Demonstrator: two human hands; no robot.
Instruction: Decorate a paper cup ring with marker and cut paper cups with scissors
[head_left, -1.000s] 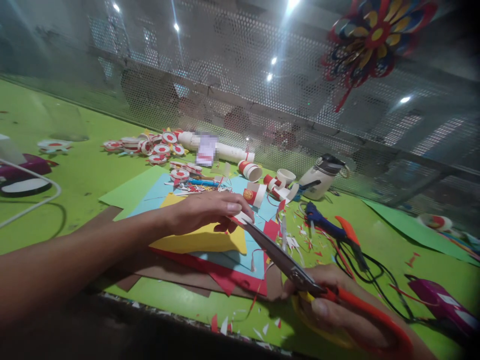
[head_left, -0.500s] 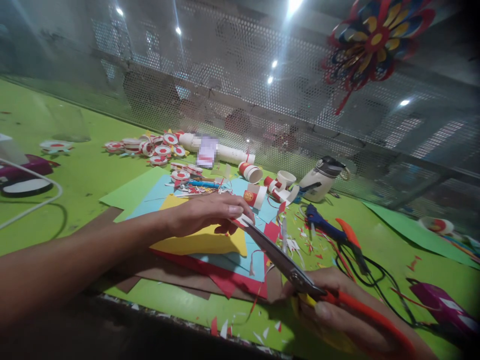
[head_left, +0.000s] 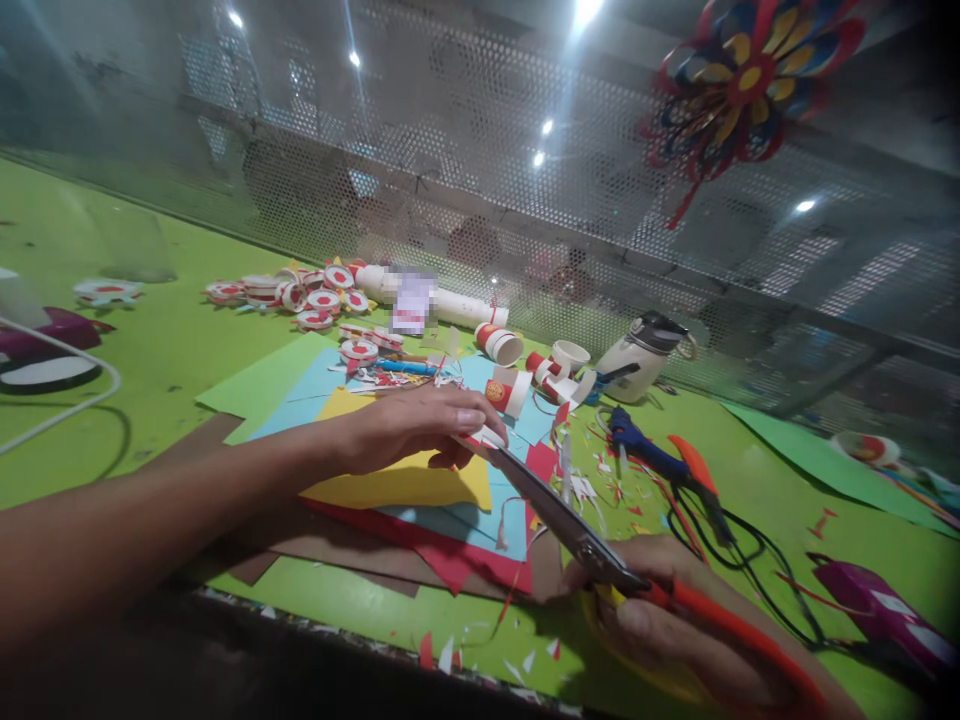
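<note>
My right hand (head_left: 675, 620) is wrapped round the handles of a pair of scissors (head_left: 566, 520) with orange grips; the blades look nearly closed and point up and left. Their tips reach a small white and red paper piece (head_left: 489, 438) that my left hand (head_left: 431, 425) pinches between thumb and fingers. Part of that piece is hidden behind the fingers. Below the left hand lie a yellow sheet (head_left: 405, 485), a light blue sheet (head_left: 495, 530) and a red sheet (head_left: 450, 570), stacked on brown card (head_left: 322, 550).
Red and white paper wheels (head_left: 315, 295) are heaped beside a long white tube (head_left: 465, 305). Cut paper cups (head_left: 510, 390) and a white bottle (head_left: 641, 355) stand behind. To the right lie a blue and orange glue gun (head_left: 652, 450), its black cable, and paper scraps (head_left: 592, 490).
The scissor tips and the white paper piece have shifted very slightly against each other. Both hands keep nearly the same place, and the whole view has drifted a little.
</note>
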